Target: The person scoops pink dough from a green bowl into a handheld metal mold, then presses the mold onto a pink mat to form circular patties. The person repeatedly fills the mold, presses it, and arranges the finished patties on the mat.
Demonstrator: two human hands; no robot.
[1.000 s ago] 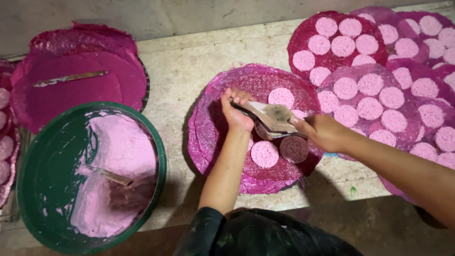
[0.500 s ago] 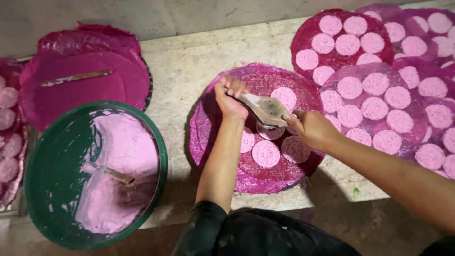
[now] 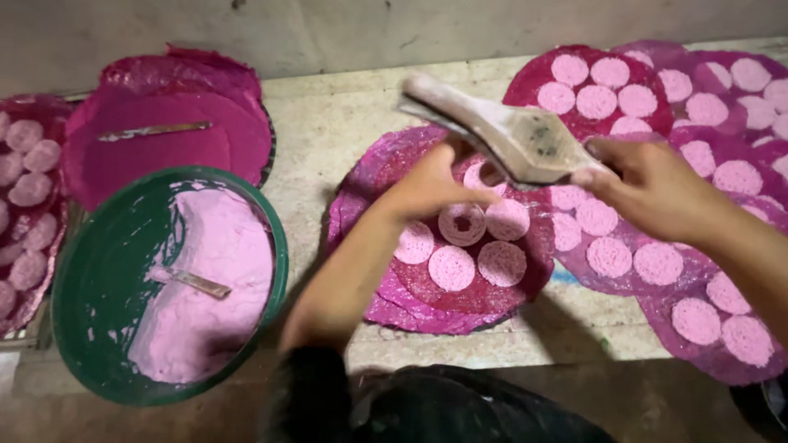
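At far left a tray [image 3: 16,320] of pink discs is cut off by the frame edge. Beside it a green basin [image 3: 90,271] holds pink batter [image 3: 222,271] with a spoon [image 3: 193,281] lying in it, its bowl sunk out of sight. Beyond, a stick [image 3: 152,130] rests on stacked magenta mats [image 3: 164,156].

The left hand [image 3: 431,189] hovers over the centre mat [image 3: 460,303], fingers curled loosely inward, holding nothing that shows; it hides part of the discs [image 3: 451,267] beneath. A slip there could smear the wet rounds or dent the ringed one.

The right hand [image 3: 648,184] grips a wooden mould [image 3: 509,131] above the mat, fingers closed on its wide end. The mould is blurred, so its underside cannot be read; if it tips, residue may drop onto the finished discs. At right, further mats [image 3: 698,107] run off the frame.
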